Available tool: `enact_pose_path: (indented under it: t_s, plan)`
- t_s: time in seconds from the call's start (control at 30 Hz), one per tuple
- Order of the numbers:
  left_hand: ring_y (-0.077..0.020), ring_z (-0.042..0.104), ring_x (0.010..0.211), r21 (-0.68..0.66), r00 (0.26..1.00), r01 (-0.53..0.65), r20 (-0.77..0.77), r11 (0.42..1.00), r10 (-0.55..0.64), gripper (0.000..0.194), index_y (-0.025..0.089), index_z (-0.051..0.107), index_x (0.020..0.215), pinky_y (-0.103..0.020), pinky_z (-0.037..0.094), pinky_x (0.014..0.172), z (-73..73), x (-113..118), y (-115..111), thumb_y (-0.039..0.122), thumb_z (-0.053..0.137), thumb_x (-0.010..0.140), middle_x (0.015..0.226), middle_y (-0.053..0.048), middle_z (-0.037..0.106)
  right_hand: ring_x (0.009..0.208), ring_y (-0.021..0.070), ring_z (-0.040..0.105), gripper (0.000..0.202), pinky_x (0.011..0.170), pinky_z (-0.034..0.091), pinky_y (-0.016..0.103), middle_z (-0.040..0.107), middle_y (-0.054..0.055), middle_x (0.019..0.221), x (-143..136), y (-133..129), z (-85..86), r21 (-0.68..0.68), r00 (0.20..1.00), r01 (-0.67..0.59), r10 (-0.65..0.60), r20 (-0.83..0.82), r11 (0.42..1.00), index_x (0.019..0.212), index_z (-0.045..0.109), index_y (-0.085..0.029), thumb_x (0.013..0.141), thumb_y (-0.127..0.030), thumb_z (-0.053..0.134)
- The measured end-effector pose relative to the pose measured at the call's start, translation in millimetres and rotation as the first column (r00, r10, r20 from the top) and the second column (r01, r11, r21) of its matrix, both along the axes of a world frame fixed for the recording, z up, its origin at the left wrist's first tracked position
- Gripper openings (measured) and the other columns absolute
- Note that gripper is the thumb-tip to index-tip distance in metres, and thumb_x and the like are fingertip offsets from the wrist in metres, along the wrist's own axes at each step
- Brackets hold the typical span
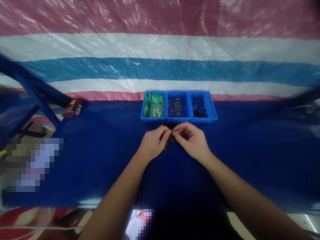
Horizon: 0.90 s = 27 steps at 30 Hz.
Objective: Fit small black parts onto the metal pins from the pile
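My left hand [154, 141] and my right hand [193, 139] meet at their fingertips over the blue table [112, 133]. Both are closed in a pinch, and what sits between the fingers is too small to make out. Beneath and between them lie several thin metallic pieces [171, 137], partly hidden by the fingers. Just beyond my hands stand three joined blue bins: the left bin [153, 120] holds green bags and small pale pieces, the middle bin [178, 119] holds thin metallic pieces, and the right bin [211, 106] holds dark pieces.
A red box [73, 107] sits at the table's far left, beside a blue metal frame [37, 96]. Behind the table hangs a striped sheet [160, 70]. A lit, pixelated screen [137, 223] shows below the near edge.
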State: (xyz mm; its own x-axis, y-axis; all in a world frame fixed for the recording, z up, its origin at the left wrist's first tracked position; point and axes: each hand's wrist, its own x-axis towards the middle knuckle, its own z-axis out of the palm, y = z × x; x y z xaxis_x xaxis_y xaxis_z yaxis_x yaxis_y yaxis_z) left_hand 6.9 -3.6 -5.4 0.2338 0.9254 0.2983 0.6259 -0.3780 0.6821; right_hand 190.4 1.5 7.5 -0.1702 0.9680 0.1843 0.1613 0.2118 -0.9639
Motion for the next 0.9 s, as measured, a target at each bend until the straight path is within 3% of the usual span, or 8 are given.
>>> enact_pose_path:
  t_s: [0.13,0.3,0.43,0.67,0.9]
  plan:
    - [-0.0102,0.062,0.062,0.015,0.999,0.003,0.034,1.000,-0.004,0.020,0.020,0.066,0.097,-0.023,0.045,0.061,1.8,-0.1,-0.8,0.035,0.052,0.099,0.078,0.001,0.070,0.079,0.0186,0.070,0.011,0.074,0.059,0.036,0.073,0.004,0.090,0.5,-1.0,0.1,0.031,1.000,-0.001,0.000,0.031,1.000,0.095,0.068,-0.021,0.084,-0.023,0.071]
    - [-0.0080,0.057,0.053,-0.005,0.995,0.001,0.102,1.000,0.000,0.018,0.023,0.064,0.110,-0.021,0.044,0.057,-0.2,1.3,-2.3,0.033,0.059,0.096,0.064,0.006,0.062,0.079,0.0194,0.070,0.009,0.073,0.059,0.036,0.073,0.004,0.090,0.9,-0.1,0.5,0.016,0.999,0.020,-0.020,0.029,1.000,0.093,0.069,-0.022,0.085,-0.025,0.071]
    - [-0.0082,0.058,0.054,-0.007,0.997,-0.002,0.082,1.000,0.002,0.014,0.022,0.064,0.105,-0.020,0.043,0.057,-2.0,1.6,-1.2,0.029,0.056,0.097,0.064,0.006,0.062,0.080,0.0199,0.070,0.009,0.074,0.059,0.037,0.073,0.005,0.090,1.4,0.5,-1.0,0.016,0.998,0.017,-0.018,0.054,1.000,0.094,0.069,-0.022,0.085,-0.026,0.071]
    - [-0.0112,0.063,0.064,0.021,1.000,0.008,0.002,1.000,-0.008,0.022,0.019,0.066,0.094,-0.023,0.044,0.061,2.8,-0.2,0.0,0.034,0.050,0.100,0.077,0.001,0.070,0.076,0.0186,0.070,0.010,0.072,0.058,0.035,0.074,0.004,0.089,2.1,-0.6,-1.3,0.056,0.992,0.011,-0.018,0.126,0.998,0.095,0.072,-0.021,0.086,-0.025,0.070]
    - [-0.0078,0.057,0.054,-0.002,0.995,0.016,0.095,1.000,-0.016,0.017,0.023,0.065,0.109,-0.020,0.044,0.059,1.1,1.5,-2.0,0.030,0.057,0.096,0.064,0.007,0.061,0.075,0.0188,0.070,0.012,0.070,0.058,0.035,0.075,0.004,0.089,2.4,0.2,-0.1,0.031,0.991,0.042,-0.045,0.122,0.999,0.095,0.073,-0.021,0.086,-0.028,0.069]
